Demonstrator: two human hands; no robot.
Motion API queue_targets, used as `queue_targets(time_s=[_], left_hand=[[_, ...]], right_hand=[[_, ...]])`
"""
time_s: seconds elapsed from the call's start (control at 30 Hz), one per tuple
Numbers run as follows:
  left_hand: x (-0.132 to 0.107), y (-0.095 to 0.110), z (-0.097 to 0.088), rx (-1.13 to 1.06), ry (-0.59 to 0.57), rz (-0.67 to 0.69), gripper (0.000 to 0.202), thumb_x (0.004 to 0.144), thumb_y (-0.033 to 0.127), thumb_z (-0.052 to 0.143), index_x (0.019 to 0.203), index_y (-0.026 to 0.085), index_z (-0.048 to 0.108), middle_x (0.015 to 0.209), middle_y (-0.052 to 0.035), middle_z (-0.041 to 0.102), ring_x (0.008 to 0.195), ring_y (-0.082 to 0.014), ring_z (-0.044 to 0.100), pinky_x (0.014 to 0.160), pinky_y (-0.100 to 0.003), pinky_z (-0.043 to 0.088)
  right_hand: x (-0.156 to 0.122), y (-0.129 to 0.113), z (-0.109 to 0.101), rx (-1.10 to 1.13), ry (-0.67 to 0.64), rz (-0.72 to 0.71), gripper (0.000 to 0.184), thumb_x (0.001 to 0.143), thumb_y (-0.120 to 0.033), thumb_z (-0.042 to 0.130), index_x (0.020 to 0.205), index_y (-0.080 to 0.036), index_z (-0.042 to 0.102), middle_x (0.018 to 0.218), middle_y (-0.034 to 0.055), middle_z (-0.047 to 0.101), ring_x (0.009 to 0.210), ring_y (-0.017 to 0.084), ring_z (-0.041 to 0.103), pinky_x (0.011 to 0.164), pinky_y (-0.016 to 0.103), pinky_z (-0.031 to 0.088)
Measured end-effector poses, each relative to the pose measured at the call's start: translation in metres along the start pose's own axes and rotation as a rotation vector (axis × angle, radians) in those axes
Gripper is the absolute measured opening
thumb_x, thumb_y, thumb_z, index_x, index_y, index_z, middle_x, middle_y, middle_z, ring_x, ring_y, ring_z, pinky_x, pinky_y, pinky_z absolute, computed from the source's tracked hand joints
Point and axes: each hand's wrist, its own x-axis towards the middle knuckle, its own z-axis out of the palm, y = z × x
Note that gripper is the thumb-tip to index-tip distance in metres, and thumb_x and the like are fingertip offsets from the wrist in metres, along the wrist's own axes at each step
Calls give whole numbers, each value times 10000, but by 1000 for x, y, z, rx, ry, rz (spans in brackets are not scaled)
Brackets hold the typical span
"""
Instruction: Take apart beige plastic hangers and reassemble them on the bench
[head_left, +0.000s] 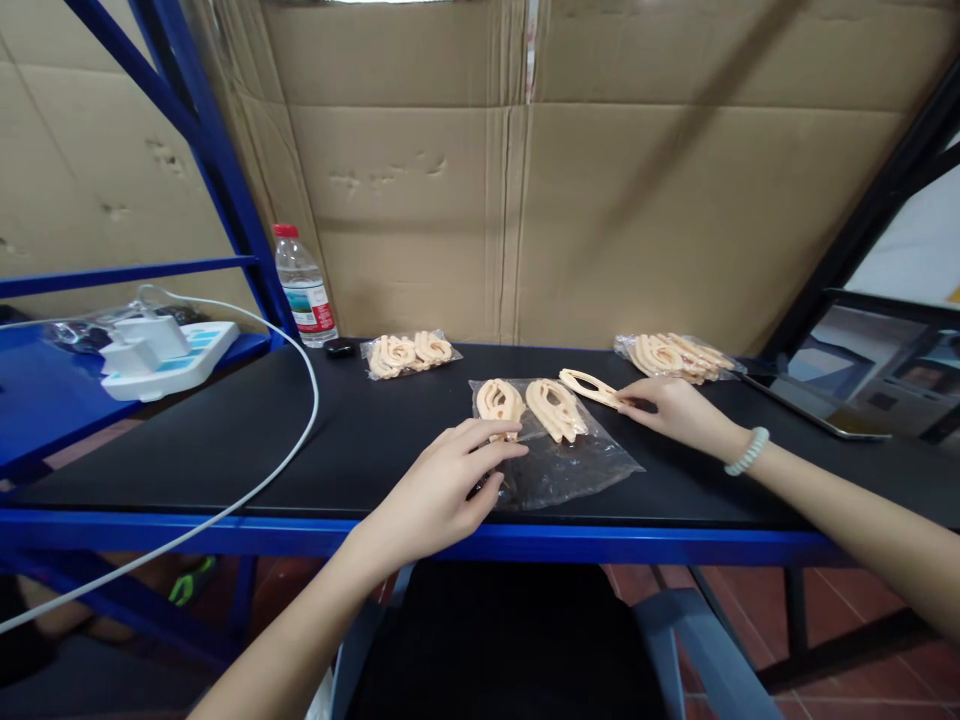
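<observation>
Closest, a dark-clothed lap (510, 640) sits between the grey arms of a chair (720, 650), below the blue front rail (637, 545) of a black-topped table (337, 450). Over that rail the left hand (442, 485) reaches in, its fingers loosely spread, with a gap between thumb and forefinger; whether the tips press on the plastic cannot be told. They lie over the left side of a clear bag (577, 485), which rests flat on the table with two bundles of pale loops, the left bundle (499, 400) partly behind the fingertips and the right bundle (553, 408) in plain sight. To the right, the right hand (679, 412), with a beaded bracelet (748, 452) at its wrist, pinches the near end of a single loop (606, 394) between thumb and fingers; the loop's other end points left, just beyond the bag. Farther back lie a filled bag on the left (411, 354) and a filled bag on the right (675, 357), the latter near a tablet (832, 400). At the back left, a red-capped bottle (306, 295) stands upright before the cardboard wall (405, 200).
</observation>
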Motion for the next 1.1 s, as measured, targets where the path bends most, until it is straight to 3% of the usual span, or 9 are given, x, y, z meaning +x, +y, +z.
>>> queue_targets(time_s=[0.2,0.37,0.47,0.63,0.83,1.0,1.1], left_hand=[[-1,1,0,1,-6,-2,406,861,83,462,1221,241,564,1338,-66,511,1252,-215,453,1034,-420,414],[0,2,-2,6,-13,-12,410,860,76,460,1213,251,576,1343,-59,509,1241,-211,468,1029,-399,421],[1,3,-2,14,-21,-11,411,859,76,458,1212,249,578,1349,-59,504,1245,-212,464,1029,-396,419],[1,3,-1,43,-18,-9,426,855,72,454,1225,249,569,1350,-65,506,1236,-223,469,1010,-416,431],[2,5,3,96,14,6,458,845,72,458,1266,235,535,1330,-76,533,1210,-236,495,1002,-444,434],[2,9,4,104,25,12,465,851,86,456,1297,212,498,1325,-82,541,1216,-234,489,1013,-454,421],[2,10,5,117,32,18,460,850,93,459,1295,203,495,1318,-88,548,1210,-240,493,999,-455,432]], right_hand=[[-29,-33,-17,-44,40,18,259,904,-348,514,959,-159,682,886,82,700,775,214,663,708,341,529],[-54,-51,-18,15,33,-27,340,955,-315,430,1207,-166,602,1208,77,644,1097,215,614,982,356,486],[-72,-60,-14,-41,39,-41,385,958,-302,427,1294,-157,548,1312,81,576,1202,224,547,1052,378,439],[-101,-79,-12,-157,141,-121,466,926,-306,508,1375,-191,467,1390,80,499,1244,259,505,1030,413,465],[-119,-102,-15,-213,256,-228,592,905,-140,518,1461,-168,315,1372,101,514,1248,261,500,1011,390,495],[-136,-106,-10,-162,309,-299,564,901,-90,394,1458,-151,330,1355,114,524,1251,292,488,940,402,548],[-139,-104,-9,-102,309,-252,565,901,-124,386,1460,-188,330,1328,94,549,1210,298,527,944,427,546]])
